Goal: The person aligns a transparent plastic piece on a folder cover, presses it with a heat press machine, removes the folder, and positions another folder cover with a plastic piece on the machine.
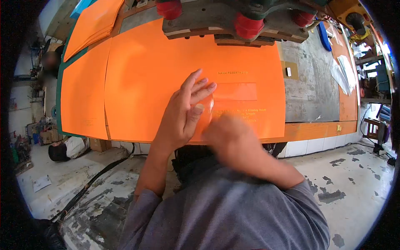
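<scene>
A large bright orange sheet (pixel 154 79) lies flat on the work table in front of me. It carries gold printed lettering (pixel 232 73) and a glossy rectangular window (pixel 235 91). My left hand (pixel 181 108) is over the sheet, left of the window, fingers stretched and slightly apart; nothing shows gripped in it. Close to its thumb runs a thin shiny line, too small to identify. My right hand (pixel 231 139) is smeared by motion above the sheet's lower edge, partly covering the lower print. Whether it holds anything is hidden.
A dark machine head with red knobs (pixel 249 26) overhangs the sheet's far edge. Orange sheets (pixel 93 29) are stacked at left. A grey metal plate (pixel 306 98), a small white piece (pixel 288 71) and loose paper scraps (pixel 345 75) are at right. Someone's dark head shows far left.
</scene>
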Available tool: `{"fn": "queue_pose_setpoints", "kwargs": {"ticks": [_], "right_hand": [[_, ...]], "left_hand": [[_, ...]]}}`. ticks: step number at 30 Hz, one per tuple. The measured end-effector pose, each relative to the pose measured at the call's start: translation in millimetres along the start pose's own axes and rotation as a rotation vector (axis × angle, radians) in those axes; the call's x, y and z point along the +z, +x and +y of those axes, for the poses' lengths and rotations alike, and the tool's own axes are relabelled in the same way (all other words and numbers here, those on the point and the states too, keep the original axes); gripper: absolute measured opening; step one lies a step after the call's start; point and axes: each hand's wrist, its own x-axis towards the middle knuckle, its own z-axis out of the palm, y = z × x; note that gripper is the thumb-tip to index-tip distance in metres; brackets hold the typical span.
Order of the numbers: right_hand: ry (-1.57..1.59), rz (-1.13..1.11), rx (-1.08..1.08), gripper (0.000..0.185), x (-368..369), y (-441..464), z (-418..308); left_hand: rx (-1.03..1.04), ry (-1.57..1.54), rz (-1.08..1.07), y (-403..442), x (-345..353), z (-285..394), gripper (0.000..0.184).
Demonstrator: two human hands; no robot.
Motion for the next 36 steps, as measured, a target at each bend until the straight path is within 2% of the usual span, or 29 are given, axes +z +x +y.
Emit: {"fn": "queue_pose_setpoints", "kwargs": {"ticks": [1,2,4,7,9,10,11,12,13,14,16,18,19,21,25,28,31,35,36], "right_hand": [[0.102,-0.020,-0.144,0.017,2.9,-7.6,-16.9],[0.000,-0.093,-0.207,0.018,-0.5,-11.0,-26.2],[0.052,-0.092,-0.089,0.017,-8.7,-17.6,-9.3],[0.018,-0.125,0.019,0.014,-35.0,-27.5,3.7],[0.163,-0.201,0.162,0.016,-59.0,-40.7,13.5],[0.164,-0.173,0.152,0.020,-78.3,-54.3,29.8],[0.164,-0.051,0.295,0.011,-98.5,-74.6,48.6],[0.150,0.222,0.555,0.005,-119.7,-109.8,71.9],[0.161,0.500,0.746,0.011,-140.7,-143.8,94.9],[0.148,0.675,0.784,0.020,-160.2,-168.9,108.4],[0.149,0.725,0.703,0.031,-174.3,-175.8,100.8],[0.152,0.745,0.660,0.036,-179.5,-178.7,91.3],[0.155,0.742,0.657,0.036,-177.5,-177.5,85.0],[0.179,0.693,0.571,0.036,-172.6,-170.1,77.9],[0.263,0.694,0.469,0.038,-164.1,-155.2,67.1],[0.291,0.659,0.272,0.041,-159.3,-140.7,66.0],[0.456,0.537,0.195,0.040,-149.9,-116.3,58.3],[0.466,0.461,0.132,0.035,-136.5,-76.3,49.8],[0.367,0.407,0.184,0.029,-136.3,-65.2,44.8]], "left_hand": [[-0.005,0.002,0.000,-1.2,0.8,-1.5,0.079],[-0.011,0.034,0.010,-3.0,2.8,-3.9,0.076],[-0.009,0.054,0.018,-2.8,4.5,-4.4,0.073],[-0.064,0.084,-0.061,-4.1,-2.2,-1.4,0.080],[-0.014,0.193,-0.068,-3.9,-1.9,-2.3,0.078],[-0.012,0.187,-0.070,-3.1,-0.6,-3.6,0.078],[-0.016,0.171,-0.057,-3.3,0.8,-4.8,0.077],[-0.022,0.154,-0.044,-4.3,1.5,-5.5,0.077],[-0.021,0.147,-0.043,-5.0,0.6,-5.4,0.077],[-0.020,0.190,-0.055,-4.9,-1.6,-4.4,0.076],[-0.021,0.227,-0.073,-4.7,-3.0,-0.8,0.075],[0.025,0.286,-0.025,-2.6,-2.2,2.6,0.057],[0.034,0.279,-0.037,-1.9,-1.4,2.4,0.057],[0.116,0.454,-0.040,-2.1,-0.1,2.2,0.052],[0.202,0.612,-0.103,-8.0,1.6,4.1,0.055],[0.277,0.659,-0.165,-10.3,2.0,7.8,0.051],[0.311,0.627,-0.175,-10.2,3.3,8.3,0.047],[0.353,0.621,-0.174,-11.0,3.5,10.9,0.040],[0.358,0.612,-0.170,-12.1,3.8,10.8,0.039]]}}
